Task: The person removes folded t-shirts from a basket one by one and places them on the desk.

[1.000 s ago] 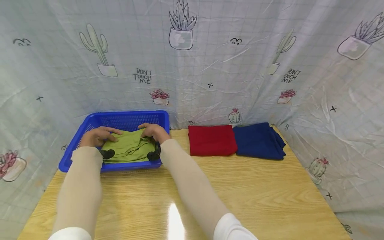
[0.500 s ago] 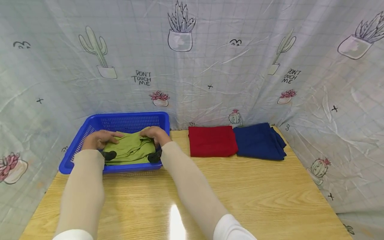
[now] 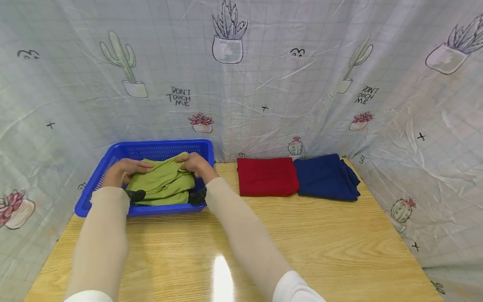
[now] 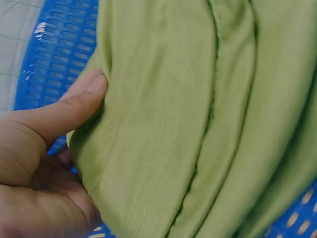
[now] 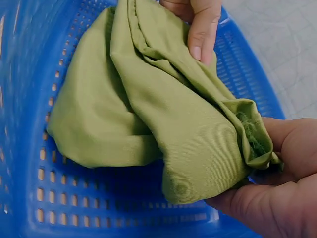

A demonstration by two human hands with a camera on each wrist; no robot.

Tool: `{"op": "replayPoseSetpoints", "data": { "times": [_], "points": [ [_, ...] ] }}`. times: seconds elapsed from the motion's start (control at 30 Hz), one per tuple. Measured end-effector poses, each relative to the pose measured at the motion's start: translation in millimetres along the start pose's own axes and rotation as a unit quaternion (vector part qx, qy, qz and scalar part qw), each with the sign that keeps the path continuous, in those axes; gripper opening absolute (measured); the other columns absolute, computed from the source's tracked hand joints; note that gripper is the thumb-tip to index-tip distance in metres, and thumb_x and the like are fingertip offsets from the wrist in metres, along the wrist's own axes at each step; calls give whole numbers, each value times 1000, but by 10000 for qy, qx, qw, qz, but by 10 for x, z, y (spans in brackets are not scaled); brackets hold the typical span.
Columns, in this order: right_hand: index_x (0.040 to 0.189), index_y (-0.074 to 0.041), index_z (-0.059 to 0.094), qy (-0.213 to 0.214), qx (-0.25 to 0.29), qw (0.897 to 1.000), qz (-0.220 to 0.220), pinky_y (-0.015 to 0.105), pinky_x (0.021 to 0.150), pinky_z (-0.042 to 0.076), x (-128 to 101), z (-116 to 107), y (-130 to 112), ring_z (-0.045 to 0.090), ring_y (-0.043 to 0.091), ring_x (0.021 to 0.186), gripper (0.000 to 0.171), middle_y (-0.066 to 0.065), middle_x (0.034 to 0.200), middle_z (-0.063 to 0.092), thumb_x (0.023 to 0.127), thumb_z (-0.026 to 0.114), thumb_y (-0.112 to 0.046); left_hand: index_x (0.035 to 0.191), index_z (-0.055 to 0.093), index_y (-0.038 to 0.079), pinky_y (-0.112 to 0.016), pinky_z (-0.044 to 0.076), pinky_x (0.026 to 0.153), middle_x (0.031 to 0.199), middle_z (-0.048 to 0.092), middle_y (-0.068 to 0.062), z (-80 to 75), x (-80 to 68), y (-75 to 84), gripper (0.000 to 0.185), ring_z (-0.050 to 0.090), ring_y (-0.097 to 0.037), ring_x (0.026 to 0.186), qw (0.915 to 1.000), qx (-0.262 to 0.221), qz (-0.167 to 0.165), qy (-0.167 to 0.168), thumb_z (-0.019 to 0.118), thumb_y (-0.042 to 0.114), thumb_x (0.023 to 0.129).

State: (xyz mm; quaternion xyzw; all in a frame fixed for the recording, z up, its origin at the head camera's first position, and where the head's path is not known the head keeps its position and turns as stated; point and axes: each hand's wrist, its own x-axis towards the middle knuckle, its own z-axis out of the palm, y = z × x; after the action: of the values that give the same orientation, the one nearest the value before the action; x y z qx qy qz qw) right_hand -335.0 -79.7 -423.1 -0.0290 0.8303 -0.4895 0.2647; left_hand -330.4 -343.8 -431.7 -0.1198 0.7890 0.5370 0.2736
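A folded green cloth point(image 3: 162, 182) lies in a blue perforated basket point(image 3: 113, 155) at the table's back left. My left hand point(image 3: 126, 167) pinches its left edge, thumb on top of the green cloth point(image 4: 198, 119), fingers underneath. My right hand point(image 3: 194, 163) grips the bunched right edge of the green cloth point(image 5: 163, 124), which hangs slightly above the basket floor point(image 5: 99, 208). My left hand's thumb point(image 5: 200, 29) shows at the top of the right wrist view. Both forearms wear beige sleeves.
A folded red cloth point(image 3: 267, 176) and a folded navy cloth point(image 3: 325, 177) lie side by side at the back of the wooden table point(image 3: 302, 243). A printed cactus curtain point(image 3: 264, 75) encloses the table on three sides.
Both hands have gathered the green cloth's edges and raised it a little off the basket floor; the cloth now looks more bunched toward the basket's back.
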Motion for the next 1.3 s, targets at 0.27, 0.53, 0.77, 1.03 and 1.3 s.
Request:
{"op": "replayPoseSetpoints", "data": {
  "times": [0.27, 0.53, 0.77, 1.03, 1.3],
  "points": [
    [140, -24, 64, 132, 563, 9951, -801, 25, 47, 30, -79, -105, -74, 25, 8, 47, 47, 4, 162, 38, 99, 64, -1, 97, 78, 40, -24, 47, 54, 154, 49, -10, -115, -145, 119, 25, 62, -2, 61, 9981, -349, 480, 179, 68, 17, 99],
    [145, -18, 60, -73, 611, 9843, -1652, 23, 49, 34, -299, -320, -78, 25, 7, 43, 50, 7, 162, 37, 99, 64, 0, 100, 80, 40, -22, 51, 53, 166, 27, -10, -74, -335, 258, 25, 59, -2, 57, 9930, -700, 930, 180, 72, 16, 96],
    [144, -16, 60, -152, 838, 9726, -2162, 20, 71, 47, -541, -537, -46, 57, 5, 94, 50, 6, 159, 42, 98, 65, 1, 103, 80, 35, -23, 57, 67, 170, -1, -13, 162, -567, 437, 27, 69, -6, 78, 9845, -1082, 1352, 298, 73, 10, 95],
    [147, -14, 57, -431, 1549, 9561, -2450, 23, 80, 53, -769, -781, 58, 64, 17, 110, 51, 4, 157, 43, 99, 62, 3, 116, 78, 33, -21, 57, 77, 170, 4, -10, 497, -832, 566, 31, 56, -17, 131, 9731, -960, 1947, 767, 75, 12, 93],
    [145, -18, 59, -325, 1525, 9501, -2702, 26, 86, 55, -1057, -999, 247, 62, 15, 116, 49, 0, 154, 46, 99, 64, -1, 130, 72, 17, -12, 52, 84, 165, 30, -8, 810, -1058, 600, 39, -2, -24, 156, 9597, -713, 2578, 862, 77, 15, 91]
  ]
}}
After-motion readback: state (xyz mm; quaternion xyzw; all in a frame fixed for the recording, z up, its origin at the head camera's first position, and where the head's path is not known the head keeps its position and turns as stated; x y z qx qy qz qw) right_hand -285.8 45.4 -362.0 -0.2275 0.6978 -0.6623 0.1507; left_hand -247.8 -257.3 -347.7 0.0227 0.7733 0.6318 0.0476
